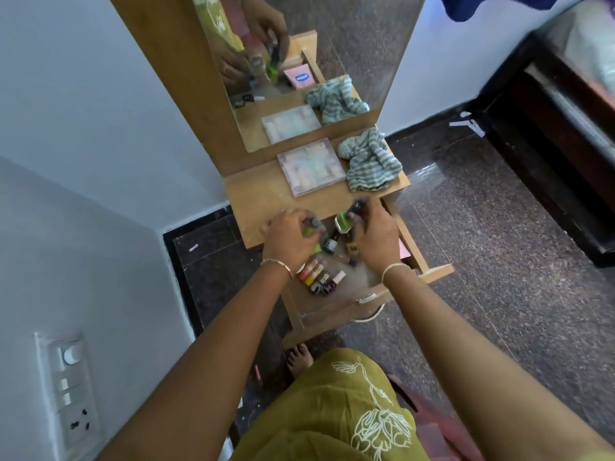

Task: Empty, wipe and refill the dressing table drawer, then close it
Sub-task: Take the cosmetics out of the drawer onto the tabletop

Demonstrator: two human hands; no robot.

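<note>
The wooden drawer [436,272] of the dressing table stands pulled out below the tabletop [253,194]. Inside lie a row of small nail polish bottles [319,277], a dark dropper bottle [330,242] and a pink packet [404,249] at the right wall. My left hand [288,239] is over the drawer's back left, closed on a small bottle with a green base and grey cap [311,227]. My right hand [374,234] grips a green bottle with a dark cap [347,216] just above the drawer.
A clear plastic box of cosmetics [311,166] and a crumpled striped cloth [369,164] lie on the tabletop under the mirror [349,44]. White wall with a switch panel [68,390] to the left, dark granite floor [499,261] and a dark bed frame [565,128] to the right.
</note>
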